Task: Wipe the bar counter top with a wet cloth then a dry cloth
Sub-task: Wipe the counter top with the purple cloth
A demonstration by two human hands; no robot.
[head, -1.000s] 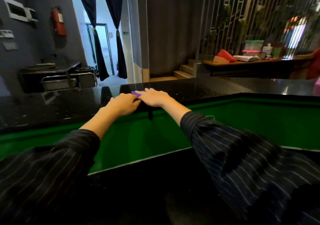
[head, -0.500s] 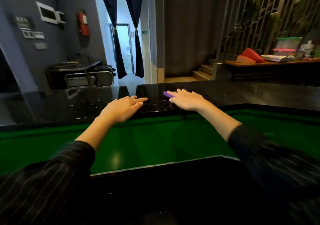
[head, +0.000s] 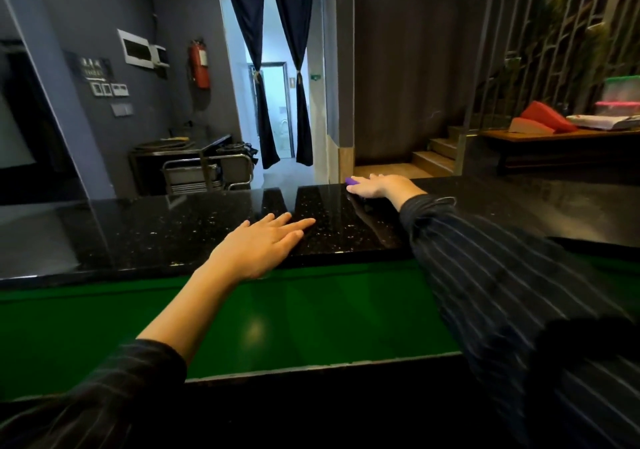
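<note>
Right hand (head: 379, 186) lies palm-down on a purple cloth (head: 352, 181) at the far edge of the black bar counter top (head: 173, 230), fingers flattened over it, likely to press the cloth against the stone for wiping; only a corner shows, so wet or dry cannot be told. Left hand (head: 258, 246) rests open and empty at the counter's near edge, seemingly bracing the reach across the green ledge (head: 104, 327) below the counter.
</note>
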